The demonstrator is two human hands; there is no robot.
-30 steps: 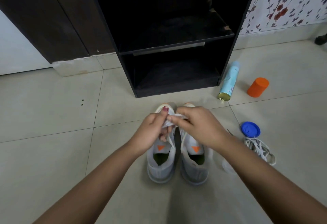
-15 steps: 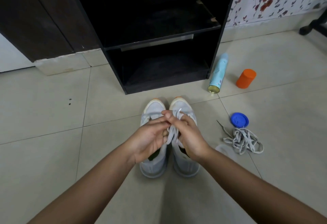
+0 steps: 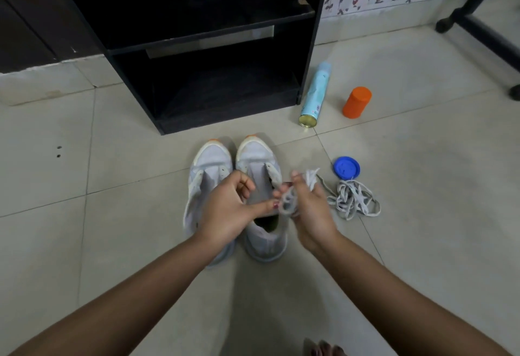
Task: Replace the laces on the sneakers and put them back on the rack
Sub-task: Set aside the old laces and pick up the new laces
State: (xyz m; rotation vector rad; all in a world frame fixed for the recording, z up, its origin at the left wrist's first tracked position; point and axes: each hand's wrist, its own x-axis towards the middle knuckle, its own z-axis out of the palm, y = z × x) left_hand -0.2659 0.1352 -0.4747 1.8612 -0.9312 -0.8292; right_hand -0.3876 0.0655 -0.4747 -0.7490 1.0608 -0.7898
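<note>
Right hand [image 3: 309, 216] grips a bunched lace [image 3: 287, 206] over two sneakers [image 3: 213, 164]; left hand [image 3: 225, 212] touches it, grip unclear.

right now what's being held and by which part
The right hand grips a bunched lace around its middle; the left hand reaches it with a thumb, hold unclear.

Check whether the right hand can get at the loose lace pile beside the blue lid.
Probably yes for reach: the lace pile lies on the floor just beside the right hand, with nothing between. But that hand grips a bunched lace, so grasping looks doubtful.
</note>
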